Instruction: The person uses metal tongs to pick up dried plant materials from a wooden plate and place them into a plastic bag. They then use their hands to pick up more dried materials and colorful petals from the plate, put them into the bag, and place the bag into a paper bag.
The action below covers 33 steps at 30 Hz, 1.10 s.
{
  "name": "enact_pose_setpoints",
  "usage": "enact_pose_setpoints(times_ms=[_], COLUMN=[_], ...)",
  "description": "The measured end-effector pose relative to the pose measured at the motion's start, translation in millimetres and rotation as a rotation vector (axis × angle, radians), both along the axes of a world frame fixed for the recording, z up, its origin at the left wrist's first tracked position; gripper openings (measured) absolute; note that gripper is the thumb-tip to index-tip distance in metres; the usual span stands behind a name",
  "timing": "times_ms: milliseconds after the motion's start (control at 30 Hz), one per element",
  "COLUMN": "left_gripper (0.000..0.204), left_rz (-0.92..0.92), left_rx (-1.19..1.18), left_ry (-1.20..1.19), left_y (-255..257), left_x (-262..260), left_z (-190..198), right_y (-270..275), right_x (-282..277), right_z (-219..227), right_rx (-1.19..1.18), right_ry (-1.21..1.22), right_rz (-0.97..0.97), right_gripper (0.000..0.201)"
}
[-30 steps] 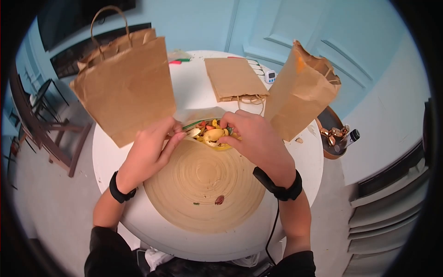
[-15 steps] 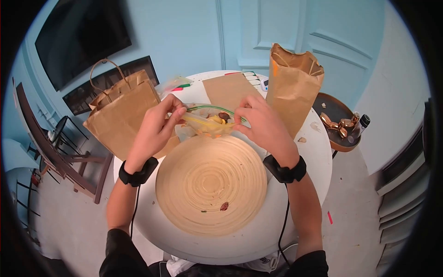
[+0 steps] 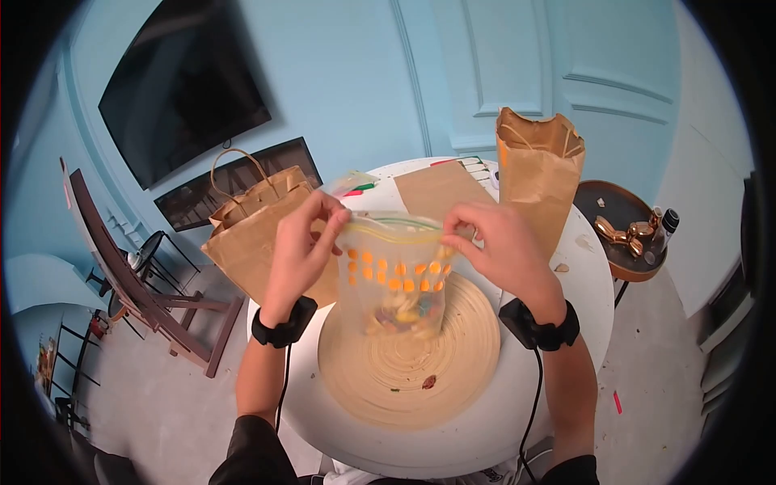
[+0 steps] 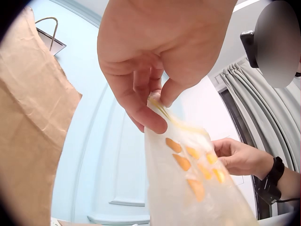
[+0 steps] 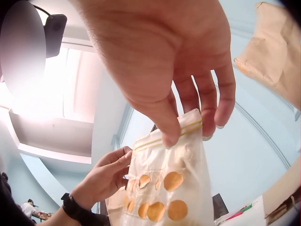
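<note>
A translucent zip bag with orange dots hangs upright between my hands, overlapping the round ridged wooden mat in the head view. Small yellow and mixed-colour pieces show through its lower part. My left hand pinches the top left corner between thumb and fingers. At the opposite corner, my right hand pinches the zip edge, its thumb lying on the near face in the right wrist view. A small reddish-brown piece and a tiny green bit lie on the mat.
A handled brown paper bag stands beyond my left hand, and another paper bag behind my right. A flat brown paper bag lies at the back of the white table. A side table stands to the right.
The zip bag has risen from low over the mat's far edge to hang upright, its dotted face now towards me. Both hands keep hold of its corners. The head view has shifted.
</note>
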<state>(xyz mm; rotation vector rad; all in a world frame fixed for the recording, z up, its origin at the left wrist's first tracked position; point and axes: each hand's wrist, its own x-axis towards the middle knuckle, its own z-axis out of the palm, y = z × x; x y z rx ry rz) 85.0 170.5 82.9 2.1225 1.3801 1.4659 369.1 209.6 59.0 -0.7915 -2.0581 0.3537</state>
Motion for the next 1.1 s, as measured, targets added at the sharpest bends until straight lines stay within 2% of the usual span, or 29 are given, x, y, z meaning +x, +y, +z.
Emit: enact_pose_setpoints(times_ms=[200, 300, 367, 467, 567, 667, 767, 1100], left_gripper=[0.017, 0.012, 0.009, 0.010, 0.014, 0.020, 0.023, 0.024], left_rz=[0.045, 0.048, 0.047, 0.050, 0.054, 0.051, 0.059, -0.002], left_rx=[0.001, -0.044, -0.063, -0.045, 0.005, 0.062, 0.095, 0.125], left_ry=[-0.050, 0.105, 0.115, 0.116, 0.105, 0.099, 0.099, 0.119], left_y=[-15.2, -22.3, -28.2, -33.7, -35.3, -34.2, -36.0, -35.0], left_x=[-12.0, -14.8, -15.8, -18.6, -21.3, -25.0, -27.0, -12.7], left_z=[-7.1, -9.7, -6.7, -6.4, -8.4, -11.7, -13.9, -21.2], right_y=[-7.7, -3.0, 1.1, 0.4, -1.6, 1.0, 0.6, -0.4], right_x=[-1.5, 0.0, 2.4, 4.4, 7.2, 7.4, 6.5, 1.4], right_z=[5.8, -1.1, -3.8, -1.5, 5.7, 2.8, 2.8, -1.1], right_rx=[-0.058, -0.056, -0.066, -0.128, -0.286, -0.289, -0.310, -0.264], right_ry=[0.021, -0.030, -0.068, -0.071, -0.044, 0.045, 0.088, 0.066], right_rz=[0.110, 0.160, 0.168, 0.199, 0.219, 0.224, 0.213, 0.244], right_gripper=[0.009, 0.010, 0.012, 0.019, 0.027, 0.033, 0.030, 0.027])
